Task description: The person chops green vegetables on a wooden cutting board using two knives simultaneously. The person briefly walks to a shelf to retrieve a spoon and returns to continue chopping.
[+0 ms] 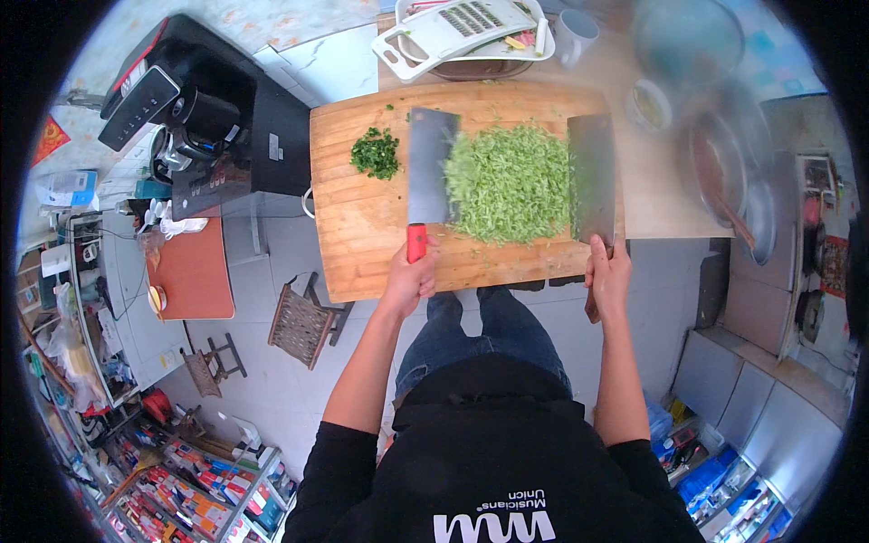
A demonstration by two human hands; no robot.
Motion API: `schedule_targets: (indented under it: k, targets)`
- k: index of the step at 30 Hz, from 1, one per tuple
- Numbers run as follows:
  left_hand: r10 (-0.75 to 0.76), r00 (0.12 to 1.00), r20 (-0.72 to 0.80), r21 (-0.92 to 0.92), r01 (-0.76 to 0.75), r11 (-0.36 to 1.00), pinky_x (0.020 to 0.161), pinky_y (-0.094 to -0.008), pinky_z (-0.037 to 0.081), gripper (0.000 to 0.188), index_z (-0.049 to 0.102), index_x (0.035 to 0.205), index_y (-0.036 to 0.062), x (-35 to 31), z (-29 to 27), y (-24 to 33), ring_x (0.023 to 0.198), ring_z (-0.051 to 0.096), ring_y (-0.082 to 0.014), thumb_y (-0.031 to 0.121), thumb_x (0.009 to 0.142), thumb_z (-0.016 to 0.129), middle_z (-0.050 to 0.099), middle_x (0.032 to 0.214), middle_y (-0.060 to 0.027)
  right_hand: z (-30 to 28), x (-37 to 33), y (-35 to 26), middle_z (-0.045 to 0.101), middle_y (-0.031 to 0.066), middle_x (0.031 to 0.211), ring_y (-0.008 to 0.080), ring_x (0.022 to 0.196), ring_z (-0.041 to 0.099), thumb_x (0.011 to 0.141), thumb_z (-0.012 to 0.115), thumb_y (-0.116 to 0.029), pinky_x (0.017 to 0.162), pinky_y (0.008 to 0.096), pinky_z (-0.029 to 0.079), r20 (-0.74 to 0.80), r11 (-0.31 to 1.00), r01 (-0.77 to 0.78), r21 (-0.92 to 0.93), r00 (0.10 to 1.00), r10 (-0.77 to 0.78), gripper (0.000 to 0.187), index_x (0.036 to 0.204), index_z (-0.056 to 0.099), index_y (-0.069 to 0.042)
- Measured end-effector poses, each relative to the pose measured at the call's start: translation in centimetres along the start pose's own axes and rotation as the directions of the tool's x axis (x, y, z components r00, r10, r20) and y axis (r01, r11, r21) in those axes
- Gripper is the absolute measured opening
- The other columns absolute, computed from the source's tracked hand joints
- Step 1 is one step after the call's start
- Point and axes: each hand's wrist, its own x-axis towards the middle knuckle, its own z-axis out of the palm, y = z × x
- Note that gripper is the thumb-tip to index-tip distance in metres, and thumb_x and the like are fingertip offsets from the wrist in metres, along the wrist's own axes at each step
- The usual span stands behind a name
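Finely chopped pale green vegetable (511,185) lies in a broad heap on the wooden cutting board (362,244). At the heap's left edge stands a cleaver (432,167) with a red handle, and my left hand (412,279) is closed round that handle. A second cleaver (593,176), with a brown wooden handle, borders the heap on the right. My right hand (609,271) grips it, fingers wrapped at the top of the handle. Both blades reach away from me along the heap's sides. Chopped dark green herbs (375,153) form a small pile left of the red-handled cleaver.
Behind the board, a white tray (543,45) bears a grater (466,32); a cup (575,36) stands beside it. Blurred bowls and a metal pan (720,163) with chopsticks are at right. A black appliance (226,127) stands left. A woven stool (300,326) is on the floor.
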Motion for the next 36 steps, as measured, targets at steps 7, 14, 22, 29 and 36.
schedule_targets:
  k: [7,14,22,29,36]
  targets:
    - [0.446,0.892,-0.070,0.899,-0.137,0.416,0.071,-0.0388,0.047,0.036,0.048,0.115,0.0025,-1.6,6.2,-0.2,0.077,0.062,-0.0303,0.011,0.081,0.056,0.063,0.083,-0.0168,0.1,-0.3,-1.8,0.041,-0.0004,0.049,0.0061,0.038,0.038,0.092,0.050,-0.024,0.035,0.0229,0.030,-0.004,0.997,-0.033,0.070,0.999,0.033,0.024,0.080,0.047,-0.003]
    - [0.491,0.816,-0.305,0.678,-0.176,0.714,0.075,-0.0326,0.044,0.033,0.050,0.112,0.0003,-2.4,2.2,-1.6,0.085,0.059,-0.0232,0.010,0.081,0.056,0.061,0.094,-0.0150,5.9,-2.7,-0.3,0.051,0.0151,0.055,0.0302,0.046,0.050,0.093,0.046,-0.026,0.045,0.0407,0.038,0.167,0.984,0.085,-0.154,0.984,-0.059,0.026,0.086,0.045,-0.002]
    - [0.520,0.805,-0.286,0.561,-0.299,0.772,0.055,-0.0280,0.039,0.024,0.049,0.103,0.0028,0.4,0.6,-4.7,0.062,0.047,-0.0133,0.006,0.080,0.052,0.048,0.074,-0.0049,10.1,-1.1,-0.8,0.056,0.0228,0.062,0.0432,0.062,0.056,0.092,0.044,-0.028,0.054,0.0485,0.042,0.208,0.764,0.268,-0.587,0.962,-0.178,0.027,0.086,0.047,-0.002]
    - [0.401,0.869,-0.290,0.544,-0.195,0.816,0.077,-0.0348,0.043,0.029,0.048,0.104,-0.0004,-0.4,2.2,-2.9,0.083,0.056,-0.0273,0.007,0.077,0.051,0.057,0.089,-0.0156,10.2,-1.0,-1.4,0.057,0.0222,0.063,0.0429,0.063,0.056,0.092,0.044,-0.028,0.055,0.0497,0.043,0.115,0.799,0.250,-0.547,0.968,-0.224,0.026,0.089,0.048,-0.002]
    - [0.531,0.815,-0.231,0.617,-0.300,0.728,0.076,-0.0370,0.044,0.030,0.047,0.105,-0.0010,-0.5,2.3,-2.9,0.085,0.057,-0.0315,0.006,0.076,0.050,0.057,0.091,-0.0189,9.4,-0.4,-1.8,0.058,0.0236,0.067,0.0439,0.067,0.056,0.092,0.044,-0.028,0.057,0.0497,0.042,0.122,0.811,0.215,-0.545,0.977,-0.177,0.027,0.088,0.048,-0.001]
